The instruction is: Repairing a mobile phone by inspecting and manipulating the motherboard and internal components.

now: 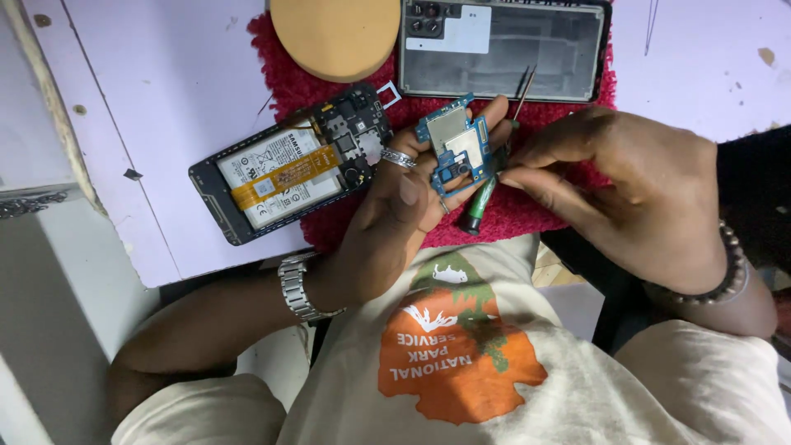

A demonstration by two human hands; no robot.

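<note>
Blue, with silver shielding plates, a small phone circuit board [457,152] is gripped in the fingers of the left hand [404,206] at the centre of the frame, above a red fuzzy mat [568,124]. The board's long axis runs from upper left to lower right, its face turned up toward the camera. The right hand [634,189] is closed in a pinch at the board's right edge, so it is the nearer to that side; whether the green-handled screwdriver [482,202] beneath it is held cannot be told. Thin metal tweezers [524,89] are seen just above. An opened black phone frame with its white battery and orange ribbon cable [284,173] lies to the left, a detached back cover [507,45] and a tan disc [334,33] at the top.
</note>
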